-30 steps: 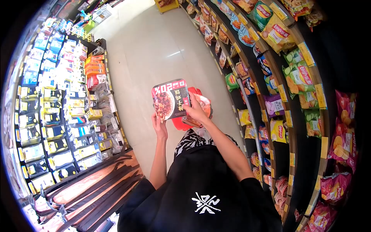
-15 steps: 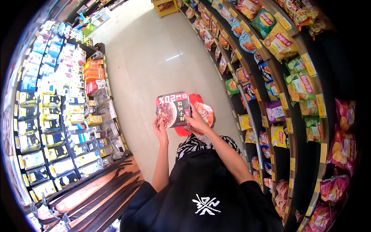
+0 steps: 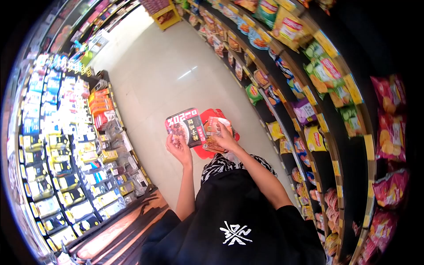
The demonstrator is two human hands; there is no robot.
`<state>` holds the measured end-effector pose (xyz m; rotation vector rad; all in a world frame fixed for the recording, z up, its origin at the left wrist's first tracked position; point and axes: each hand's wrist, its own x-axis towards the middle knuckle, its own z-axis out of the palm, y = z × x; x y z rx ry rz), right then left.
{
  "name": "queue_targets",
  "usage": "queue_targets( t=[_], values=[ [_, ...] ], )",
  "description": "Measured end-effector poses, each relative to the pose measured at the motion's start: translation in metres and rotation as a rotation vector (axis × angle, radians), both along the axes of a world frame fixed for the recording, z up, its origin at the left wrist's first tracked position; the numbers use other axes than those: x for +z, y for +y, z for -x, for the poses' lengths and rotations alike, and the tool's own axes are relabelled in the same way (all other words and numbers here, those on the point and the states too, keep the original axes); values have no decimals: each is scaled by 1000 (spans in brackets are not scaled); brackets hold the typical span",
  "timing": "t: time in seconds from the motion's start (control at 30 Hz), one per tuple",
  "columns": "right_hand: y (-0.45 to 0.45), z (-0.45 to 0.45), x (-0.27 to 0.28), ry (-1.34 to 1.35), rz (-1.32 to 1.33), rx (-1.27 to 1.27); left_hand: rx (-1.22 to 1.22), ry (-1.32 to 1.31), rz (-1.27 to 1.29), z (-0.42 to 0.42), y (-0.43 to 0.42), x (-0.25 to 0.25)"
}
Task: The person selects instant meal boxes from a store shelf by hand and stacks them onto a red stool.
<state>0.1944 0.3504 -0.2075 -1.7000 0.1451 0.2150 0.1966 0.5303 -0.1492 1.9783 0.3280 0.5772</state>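
Note:
My left hand grips the lower left part of a black and red meal box with a picture of food in a bowl. My right hand is closed on a second, red box with a food picture, held to the right of the first and partly over or against its edge. Beneath both lies something bright red, mostly hidden by the boxes; whether it is a basket or another pack I cannot make out.
On the right, long shelves hold bags of chips and other snacks. A brightly lit rack of small packaged goods stands on the left. Pale floor runs between them. A yellow stand is at the far end.
My right hand has left the black meal box and now has the red box, which shows more fully. The black box has shifted left. The whole view has turned slightly.

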Motion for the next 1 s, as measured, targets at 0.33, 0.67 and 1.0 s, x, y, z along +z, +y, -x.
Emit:
queue_targets(
  t=[0.33,0.67,1.0],
  values=[
    [-129,103,-12,21,-57,-521,-783,170,118,29,-158,17],
    [-250,327,-2,-93,52,-1140,-1713,353,134,132,-322,26],
    [-319,575,63,-415,96,-2044,-2167,540,185,240,-438,59]
  ],
)
